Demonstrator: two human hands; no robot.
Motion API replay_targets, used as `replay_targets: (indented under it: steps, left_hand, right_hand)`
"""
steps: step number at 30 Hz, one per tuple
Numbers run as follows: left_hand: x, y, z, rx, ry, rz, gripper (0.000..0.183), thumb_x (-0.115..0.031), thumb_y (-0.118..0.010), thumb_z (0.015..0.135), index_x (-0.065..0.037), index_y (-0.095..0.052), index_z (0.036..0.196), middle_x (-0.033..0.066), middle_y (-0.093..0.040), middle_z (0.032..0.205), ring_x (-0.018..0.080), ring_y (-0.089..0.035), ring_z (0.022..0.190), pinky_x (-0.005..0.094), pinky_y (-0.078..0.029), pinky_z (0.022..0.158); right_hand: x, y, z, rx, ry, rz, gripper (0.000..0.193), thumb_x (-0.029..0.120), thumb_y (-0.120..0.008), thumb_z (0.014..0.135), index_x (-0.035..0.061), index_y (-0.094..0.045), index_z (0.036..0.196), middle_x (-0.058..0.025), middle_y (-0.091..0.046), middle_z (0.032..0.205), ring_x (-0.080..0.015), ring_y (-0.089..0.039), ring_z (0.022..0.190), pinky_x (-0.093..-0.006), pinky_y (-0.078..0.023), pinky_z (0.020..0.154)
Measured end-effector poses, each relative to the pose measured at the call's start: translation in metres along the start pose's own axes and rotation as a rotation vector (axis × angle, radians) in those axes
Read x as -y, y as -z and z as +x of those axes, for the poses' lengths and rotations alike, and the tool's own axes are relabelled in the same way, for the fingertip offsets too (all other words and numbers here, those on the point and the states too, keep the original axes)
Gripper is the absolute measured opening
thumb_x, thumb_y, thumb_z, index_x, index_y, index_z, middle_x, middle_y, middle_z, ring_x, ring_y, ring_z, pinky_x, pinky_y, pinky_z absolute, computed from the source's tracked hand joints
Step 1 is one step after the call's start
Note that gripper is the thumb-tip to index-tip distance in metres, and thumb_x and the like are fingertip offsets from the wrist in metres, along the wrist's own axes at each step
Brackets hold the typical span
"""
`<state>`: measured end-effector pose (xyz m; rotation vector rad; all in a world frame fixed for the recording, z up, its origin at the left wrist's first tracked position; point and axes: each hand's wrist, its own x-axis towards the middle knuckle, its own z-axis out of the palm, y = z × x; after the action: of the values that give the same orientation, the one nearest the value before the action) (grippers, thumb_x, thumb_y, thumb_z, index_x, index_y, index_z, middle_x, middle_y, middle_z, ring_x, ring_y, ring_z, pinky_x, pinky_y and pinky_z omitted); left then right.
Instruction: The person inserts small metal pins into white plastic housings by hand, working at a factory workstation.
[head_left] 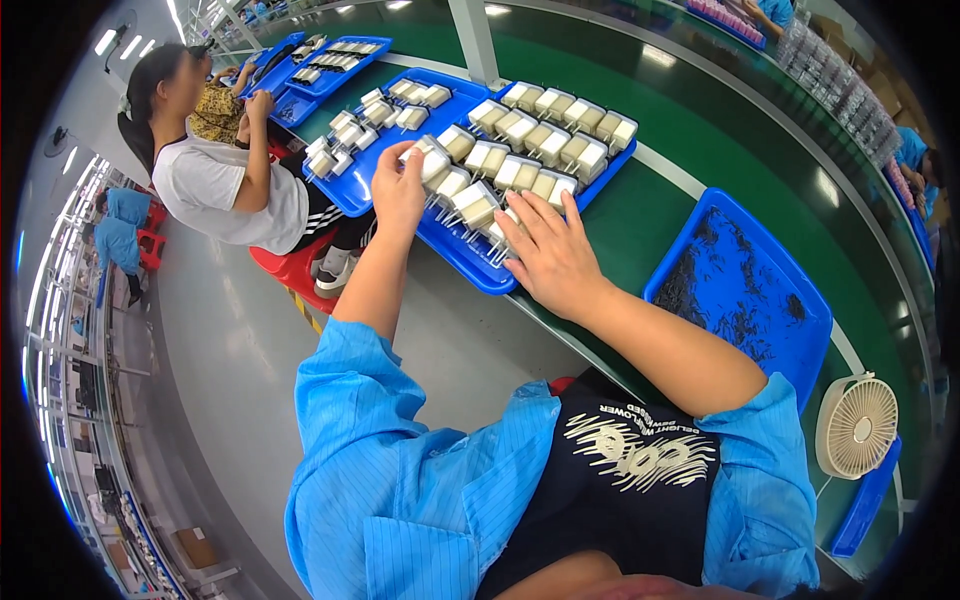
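White block-shaped parts [520,150] with thin metal pins stand in rows on a blue tray [470,262] that lies on the green belt directly under both hands. The left hand [398,188] is raised over the near-left rows, forearm extended straight away from the body, wrist bent slightly, fingertips pinched on one white part [433,160] at the upper edge of the hand. The right hand [553,255] lies flat, palm down, fingers spread and pointing away from the body, resting on the near edge of the tray; its fingertips touch the pins of the closest row, and it grips nothing. The hands are apart, with several parts between them. Both forearms are bare below rolled blue sleeves.

To the right of the right forearm lies a second blue tray [800,300] holding a scatter of small dark pieces; their shape is too small to resolve. Just beyond the right elbow stands a small white fan [857,426], partly cut off by a blue object below it. Beyond the left hand, further blue trays [345,190] carry more white parts. A seated person [215,180] in a white shirt works at these, hands near the face; what those hands hold cannot be determined. The far end of the belt bends into the picture rim and is indistinct.
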<state>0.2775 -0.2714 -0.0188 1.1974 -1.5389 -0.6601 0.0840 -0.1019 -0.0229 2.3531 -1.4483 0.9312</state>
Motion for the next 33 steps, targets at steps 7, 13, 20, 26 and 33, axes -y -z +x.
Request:
replay_targets:
  steps: [7, 13, 20, 26, 33]
  left_hand:
    - [-0.006, 0.002, -0.005, -0.145, -0.005, 0.233, 0.038, -0.034, -0.055, 0.089, 0.0, -0.064, 0.105, 0.0143, -0.065, 0.087, 0.0234, -0.061, 0.077, 0.0351, -0.047, 0.072]
    - [0.005, 0.004, 0.001, -0.186, 0.017, 0.214, 0.039, -0.035, -0.054, 0.089, -0.001, -0.064, 0.105, 0.0175, -0.066, 0.088, 0.0289, -0.063, 0.082, 0.0367, -0.048, 0.075]
    - [-0.006, 0.004, -0.005, -0.013, 0.101, 0.283, 0.043, -0.038, -0.055, 0.088, -0.001, -0.065, 0.106, 0.0205, -0.068, 0.093, 0.0336, -0.064, 0.089, 0.0381, -0.048, 0.079]
    - [-0.003, 0.011, 0.009, 0.077, 0.031, 0.323, 0.047, -0.043, -0.053, 0.089, -0.001, -0.065, 0.108, 0.0206, -0.067, 0.099, 0.0341, -0.064, 0.095, 0.0387, -0.048, 0.084]
    - [0.052, 0.089, 0.087, -0.228, 0.019, 0.959, 0.063, -0.036, -0.072, 0.068, -0.005, -0.059, 0.121, 0.0238, -0.058, 0.119, 0.0389, -0.057, 0.108, 0.0408, -0.047, 0.093]
  right_hand:
    - [0.0, 0.014, -0.008, 0.032, -0.001, 0.053, 0.067, 0.022, -0.075, 0.072, 0.0081, -0.048, 0.131, -0.0171, -0.04, 0.141, -0.033, -0.039, 0.129, -0.0592, -0.025, 0.106]
    - [0.0, 0.035, -0.017, 0.067, 0.007, 0.049, 0.064, 0.022, -0.077, 0.069, 0.0063, -0.052, 0.126, -0.0189, -0.04, 0.139, -0.0337, -0.039, 0.128, -0.0595, -0.026, 0.105]
    - [-0.003, 0.051, -0.02, 0.098, -0.019, 0.063, 0.058, 0.02, -0.077, 0.069, 0.0049, -0.054, 0.12, -0.0191, -0.039, 0.14, -0.0342, -0.04, 0.128, -0.0598, -0.026, 0.106]
    - [-0.01, 0.079, -0.025, 0.156, -0.082, 0.052, 0.057, 0.016, -0.075, 0.071, 0.006, -0.053, 0.122, -0.0197, -0.035, 0.143, -0.0375, -0.041, 0.127, -0.0595, -0.023, 0.108]
    - [-0.021, 0.158, -0.07, 0.248, -0.291, -0.056, 0.053, 0.013, -0.075, 0.069, 0.0036, -0.056, 0.118, -0.0209, -0.039, 0.141, -0.0377, -0.04, 0.129, -0.058, -0.023, 0.109]
